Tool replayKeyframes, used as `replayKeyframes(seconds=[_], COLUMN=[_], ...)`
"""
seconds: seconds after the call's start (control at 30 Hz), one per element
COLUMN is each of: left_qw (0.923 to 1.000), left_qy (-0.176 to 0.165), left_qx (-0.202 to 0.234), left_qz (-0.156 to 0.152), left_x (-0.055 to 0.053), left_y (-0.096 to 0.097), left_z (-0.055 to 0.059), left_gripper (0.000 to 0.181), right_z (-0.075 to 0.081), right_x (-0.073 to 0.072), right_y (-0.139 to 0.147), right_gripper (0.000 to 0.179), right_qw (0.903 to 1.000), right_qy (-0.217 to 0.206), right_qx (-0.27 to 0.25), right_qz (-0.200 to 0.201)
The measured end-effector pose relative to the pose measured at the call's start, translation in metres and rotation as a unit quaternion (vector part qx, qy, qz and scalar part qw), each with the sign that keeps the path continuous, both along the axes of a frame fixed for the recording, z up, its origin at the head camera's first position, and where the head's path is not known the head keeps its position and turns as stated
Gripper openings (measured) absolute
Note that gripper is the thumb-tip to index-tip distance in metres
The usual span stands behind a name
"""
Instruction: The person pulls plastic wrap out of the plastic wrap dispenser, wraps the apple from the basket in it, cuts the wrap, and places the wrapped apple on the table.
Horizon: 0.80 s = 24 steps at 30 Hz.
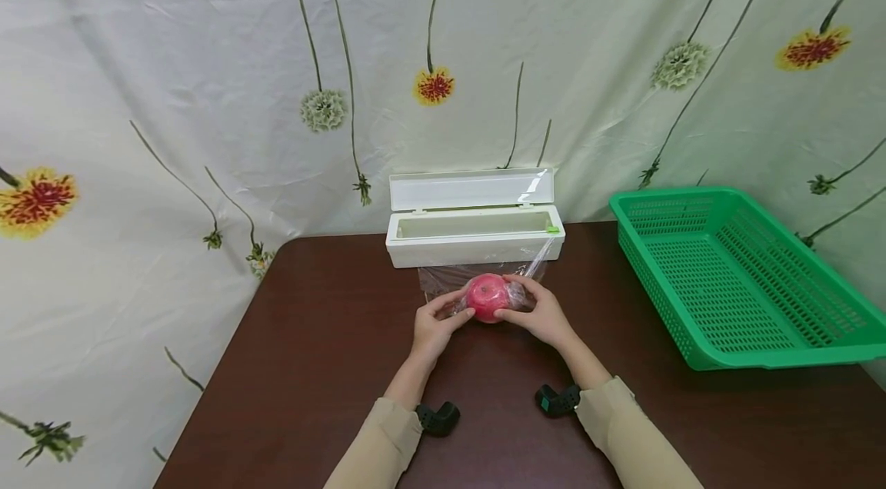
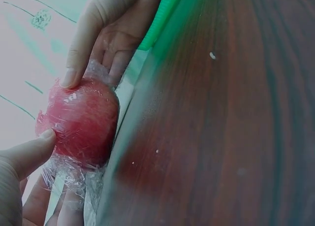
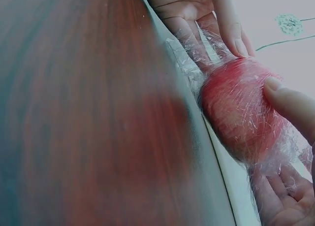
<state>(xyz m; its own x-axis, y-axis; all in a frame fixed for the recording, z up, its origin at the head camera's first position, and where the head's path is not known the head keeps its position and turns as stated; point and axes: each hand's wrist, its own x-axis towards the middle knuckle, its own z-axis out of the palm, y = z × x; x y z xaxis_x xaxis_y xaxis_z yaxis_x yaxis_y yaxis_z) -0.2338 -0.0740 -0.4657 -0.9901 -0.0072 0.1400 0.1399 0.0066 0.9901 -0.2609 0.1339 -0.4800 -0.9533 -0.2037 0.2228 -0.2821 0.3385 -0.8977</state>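
Note:
A round red fruit (image 1: 487, 298), wrapped in clear cling film (image 2: 74, 173), is held between both hands just in front of a white cling film box. Its exact kind is hard to tell under the film. My left hand (image 1: 431, 329) grips its left side, thumb on the near face and the other fingers behind, among bunched film. On the opposite side my right hand (image 1: 548, 317) holds it the same way, thumb (image 3: 290, 102) pressed on the skin. A loose sheet of film (image 1: 443, 278) spreads behind the fruit and reaches up to the box's right end.
The white cling film box (image 1: 477, 251) stands at the table's back edge with its lid (image 1: 471, 191) raised and a small green piece (image 1: 552, 229) at its right end. A green plastic basket (image 1: 664, 312) sits at the right on the dark brown table (image 1: 311, 366). Flowered cloth hangs behind.

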Motion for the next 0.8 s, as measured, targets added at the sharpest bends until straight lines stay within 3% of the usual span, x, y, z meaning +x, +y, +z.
replayKeyframes(seconds=[0.47, 0.8], left_qw=[0.9992, 0.999], left_qy=[0.022, 0.002], left_qx=[0.028, 0.031], left_qz=[-0.02, -0.034], left_x=[0.002, 0.005], left_y=[-0.004, -0.007], left_z=[0.004, 0.017], left_gripper=[0.036, 0.035], right_z=[0.011, 0.02], right_x=[0.006, 0.008], right_y=[-0.002, -0.004], right_gripper=[0.061, 0.06], right_qw=[0.9999, 0.9992], right_qy=[0.011, 0.034], right_qx=[-0.006, 0.01], right_qz=[-0.002, -0.02])
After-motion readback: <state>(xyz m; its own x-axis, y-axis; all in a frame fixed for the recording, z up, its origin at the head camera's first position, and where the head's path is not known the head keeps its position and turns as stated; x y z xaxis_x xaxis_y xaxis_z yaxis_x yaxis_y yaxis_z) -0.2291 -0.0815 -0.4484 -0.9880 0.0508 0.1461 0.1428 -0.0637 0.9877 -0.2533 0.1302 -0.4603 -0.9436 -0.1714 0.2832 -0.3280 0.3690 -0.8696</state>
